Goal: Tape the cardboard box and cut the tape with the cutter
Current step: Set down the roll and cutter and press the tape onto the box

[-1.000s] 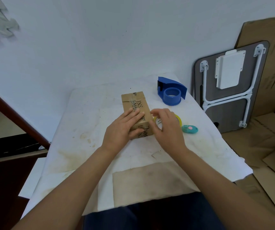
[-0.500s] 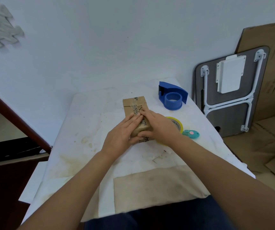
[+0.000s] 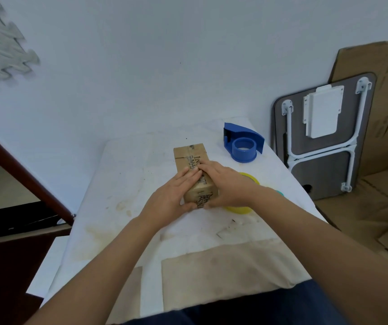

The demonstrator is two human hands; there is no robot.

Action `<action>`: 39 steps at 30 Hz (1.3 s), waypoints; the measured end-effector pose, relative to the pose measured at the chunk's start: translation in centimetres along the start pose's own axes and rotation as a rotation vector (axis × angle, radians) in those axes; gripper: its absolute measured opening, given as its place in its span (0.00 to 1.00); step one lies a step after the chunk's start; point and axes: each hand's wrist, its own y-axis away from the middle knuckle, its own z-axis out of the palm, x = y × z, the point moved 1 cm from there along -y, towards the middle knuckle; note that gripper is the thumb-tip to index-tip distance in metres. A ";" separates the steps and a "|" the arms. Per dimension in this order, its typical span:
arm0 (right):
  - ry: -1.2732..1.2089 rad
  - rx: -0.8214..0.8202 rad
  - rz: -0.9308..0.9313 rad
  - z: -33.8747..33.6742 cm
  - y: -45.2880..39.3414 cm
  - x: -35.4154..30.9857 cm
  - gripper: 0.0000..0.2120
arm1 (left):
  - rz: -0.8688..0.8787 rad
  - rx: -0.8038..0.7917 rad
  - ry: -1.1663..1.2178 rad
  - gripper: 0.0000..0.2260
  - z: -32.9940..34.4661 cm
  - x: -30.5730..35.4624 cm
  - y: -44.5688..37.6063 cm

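Note:
A small brown cardboard box (image 3: 189,153) with black print lies lengthwise in the middle of the white table (image 3: 127,174). My left hand (image 3: 172,195) lies on its left side and top, thumb at the near end. My right hand (image 3: 225,184) covers its right side, fingers flat on the top, touching my left fingertips. A yellow tape roll (image 3: 240,209) lies on the table just right of the box, mostly hidden under my right wrist. Only a teal sliver of the cutter (image 3: 280,193) shows beyond my right forearm.
A blue tape dispenser (image 3: 243,144) stands at the table's back right. A flat beige cardboard sheet (image 3: 223,270) lies at the near edge. A folded table (image 3: 322,137) and cardboard sheets (image 3: 385,95) lean against the wall at right. Dark wooden furniture (image 3: 12,254) stands left.
My right hand has moved left from the tape roll onto the box top and now meets my left hand there. The box stayed in place.

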 end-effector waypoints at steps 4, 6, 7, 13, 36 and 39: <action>0.065 0.179 0.049 0.3 -1.1 -1.5 0.35 | 0.002 -0.003 0.011 0.38 0.0 0.1 0.0; 0.088 0.218 0.066 1.0 -1.4 -1.6 0.34 | -0.009 -0.017 0.019 0.38 -0.1 0.1 0.0; 0.080 0.220 0.062 1.3 -1.4 -1.6 0.34 | -0.010 -0.017 0.023 0.38 -0.2 0.1 0.0; 0.006 0.064 0.009 1.2 -0.6 0.1 0.39 | -0.026 -0.035 0.061 0.37 -0.5 0.1 0.0; -0.623 0.254 0.160 -1.6 0.6 2.2 0.23 | -0.089 -0.004 -0.017 0.23 -2.4 -1.7 0.5; -0.790 0.469 0.310 -2.1 1.0 3.7 0.15 | -0.069 -0.015 -0.180 0.21 -2.6 -1.2 -0.8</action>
